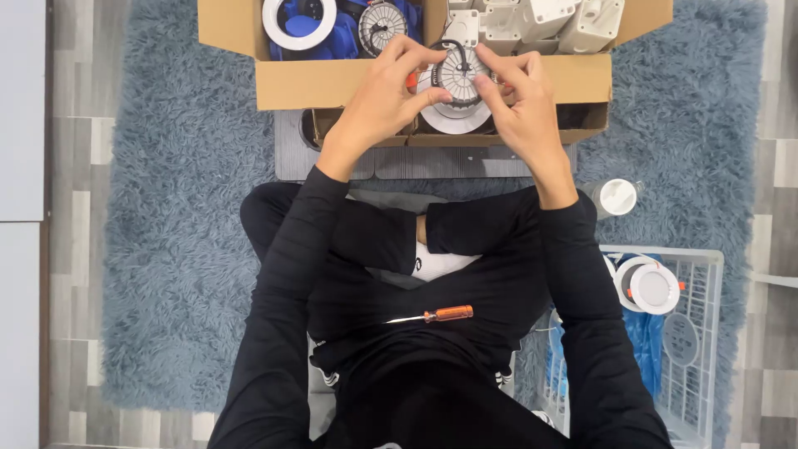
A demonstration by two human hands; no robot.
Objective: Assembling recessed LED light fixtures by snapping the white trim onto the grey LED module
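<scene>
I hold a round white recessed light fixture [455,91] with a grey ribbed back and a black wire, up in front of a cardboard box. My left hand [384,98] grips its left side, fingers curled over the top. My right hand [517,98] grips its right side, fingertips on the ribbed back. An orange-handled screwdriver [436,315] rests on my lap, clear of both hands.
The open cardboard box [332,81] holds more round fixtures [298,18] and white parts [532,18]. A white wire basket [697,333] at my right holds another fixture [651,285] and blue wrapping. A small white-capped bottle [617,197] stands on the blue shag rug [174,249].
</scene>
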